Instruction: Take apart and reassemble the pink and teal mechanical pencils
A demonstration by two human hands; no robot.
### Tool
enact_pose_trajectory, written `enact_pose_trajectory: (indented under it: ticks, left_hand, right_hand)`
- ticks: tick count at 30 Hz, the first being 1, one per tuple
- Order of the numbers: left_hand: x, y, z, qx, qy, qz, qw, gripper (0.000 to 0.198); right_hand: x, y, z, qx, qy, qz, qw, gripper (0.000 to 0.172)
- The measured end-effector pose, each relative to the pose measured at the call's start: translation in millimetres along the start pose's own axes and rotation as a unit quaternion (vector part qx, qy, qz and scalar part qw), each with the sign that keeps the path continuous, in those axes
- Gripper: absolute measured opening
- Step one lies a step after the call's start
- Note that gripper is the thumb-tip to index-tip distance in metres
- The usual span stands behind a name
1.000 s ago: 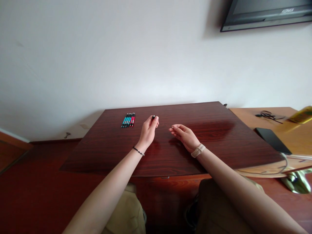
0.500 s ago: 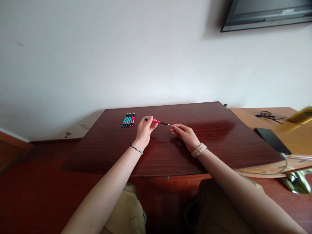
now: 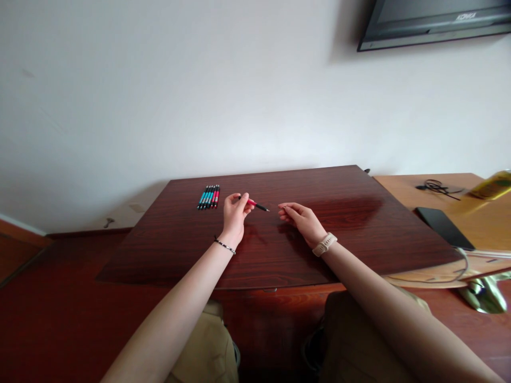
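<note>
A slim pink pen (image 3: 260,206) with a black grip and a pointed silvery tip is pinched in my left hand (image 3: 235,217). It slants down to the right, above the dark wooden table (image 3: 271,255). Just beyond its tip, apart from it, is my right hand (image 3: 302,219), with thumb and index finger pressed together. A tiny thing may be between those fingertips, too small to make out. Left of my left hand, a row of several pens (image 3: 208,197), blue and pink with black ends, lies side by side on the table.
A lighter wooden table (image 3: 403,194) adjoins on the right. On it are a black cable (image 3: 437,187), a dark flat object (image 3: 443,226) and a yellow package (image 3: 493,186). A wall stands behind, with a television (image 3: 435,26) at upper right.
The pen's tip has come away from my right fingertips, leaving a gap. My left hand has tilted the pen more downward and drawn it slightly left; my right hand stays almost still.
</note>
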State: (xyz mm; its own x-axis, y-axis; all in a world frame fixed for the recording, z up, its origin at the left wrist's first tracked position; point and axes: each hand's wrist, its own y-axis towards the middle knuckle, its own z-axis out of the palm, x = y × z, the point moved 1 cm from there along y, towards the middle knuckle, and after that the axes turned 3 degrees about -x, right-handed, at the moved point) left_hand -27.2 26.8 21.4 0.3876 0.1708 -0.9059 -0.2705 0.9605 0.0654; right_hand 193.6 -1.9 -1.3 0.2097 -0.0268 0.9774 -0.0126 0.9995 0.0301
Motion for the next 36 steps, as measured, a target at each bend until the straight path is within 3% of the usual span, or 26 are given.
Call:
enact_pose_trajectory:
  ticks: [7,20,36]
  left_hand:
    - [0.1,1.6,0.7,-0.009,0.008,0.019,1.0,0.052]
    - [3.9,3.3,-0.3,-0.023,0.018,0.016,0.999,0.054]
    - [0.8,-3.7,6.8,-0.027,0.051,0.061,0.996,0.054]
  right_hand:
    - [2.3,-6.8,8.3,0.028,0.03,0.031,0.999,0.045]
    - [23.8,-18.5,20.2,0.075,-0.004,-0.089,0.993,0.042]
    - [25.8,-25.3,22.3,0.041,-0.016,-0.135,0.99,0.031]
